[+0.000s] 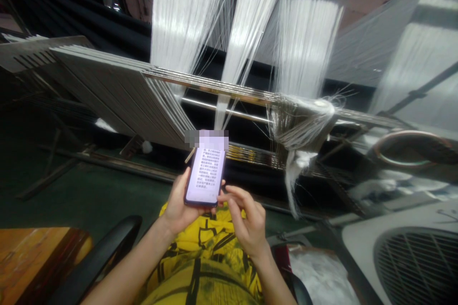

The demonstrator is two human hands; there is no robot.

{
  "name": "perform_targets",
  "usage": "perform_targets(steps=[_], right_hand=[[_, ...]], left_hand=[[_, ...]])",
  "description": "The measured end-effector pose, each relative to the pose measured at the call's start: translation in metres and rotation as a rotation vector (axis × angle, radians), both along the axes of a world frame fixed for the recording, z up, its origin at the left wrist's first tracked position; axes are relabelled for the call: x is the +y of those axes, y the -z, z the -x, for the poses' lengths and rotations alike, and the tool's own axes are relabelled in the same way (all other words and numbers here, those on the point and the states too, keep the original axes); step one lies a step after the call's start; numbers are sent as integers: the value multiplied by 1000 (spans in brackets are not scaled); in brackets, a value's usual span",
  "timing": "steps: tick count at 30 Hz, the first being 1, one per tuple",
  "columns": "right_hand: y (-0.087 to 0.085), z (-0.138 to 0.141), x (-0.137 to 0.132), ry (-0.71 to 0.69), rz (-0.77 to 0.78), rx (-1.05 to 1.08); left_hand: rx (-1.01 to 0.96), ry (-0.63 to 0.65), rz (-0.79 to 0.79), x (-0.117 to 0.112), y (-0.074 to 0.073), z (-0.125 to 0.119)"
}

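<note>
A smartphone (206, 171) with a lit screen full of text rests in my left hand (179, 202), whose fingers wrap its lower left side and back. The phone is tilted up towards me above my lap. My right hand (246, 217) is at the phone's lower right corner, its fingers apart and slightly bent, with a fingertip at or near the screen's edge. Whether that fingertip touches the glass I cannot tell. A thin pale stick (190, 154) pokes out beside the phone's left edge; its lower end is hidden.
White threads (186, 24) hang down to metal bars (214, 85) ahead, with a knotted thread bundle (304, 121) on the right. Grey slats (118, 90) fill the left. Nearby are a wooden tabletop (32, 262), a black armrest (103, 257) and a machine with a round grille (418, 262).
</note>
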State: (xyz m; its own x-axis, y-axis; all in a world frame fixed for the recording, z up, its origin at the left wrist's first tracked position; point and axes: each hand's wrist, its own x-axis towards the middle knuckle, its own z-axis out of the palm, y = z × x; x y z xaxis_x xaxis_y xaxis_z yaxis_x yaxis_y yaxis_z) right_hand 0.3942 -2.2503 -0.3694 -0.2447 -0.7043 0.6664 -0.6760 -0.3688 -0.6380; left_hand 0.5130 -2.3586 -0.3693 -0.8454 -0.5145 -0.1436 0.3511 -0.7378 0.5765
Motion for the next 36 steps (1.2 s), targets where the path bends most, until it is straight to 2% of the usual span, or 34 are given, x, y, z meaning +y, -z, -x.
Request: perform_targets(steps=[20,30,36], right_hand=[[-3,-2,0,9,-24,20],[1,-1,-1,14,-34,12],[-1,-2,-1,63,-2,25]], left_hand=[[4,-3,-21,0,0,1],[0,-6,-18,-1,1,1],[44,43,10,-2,0,1]])
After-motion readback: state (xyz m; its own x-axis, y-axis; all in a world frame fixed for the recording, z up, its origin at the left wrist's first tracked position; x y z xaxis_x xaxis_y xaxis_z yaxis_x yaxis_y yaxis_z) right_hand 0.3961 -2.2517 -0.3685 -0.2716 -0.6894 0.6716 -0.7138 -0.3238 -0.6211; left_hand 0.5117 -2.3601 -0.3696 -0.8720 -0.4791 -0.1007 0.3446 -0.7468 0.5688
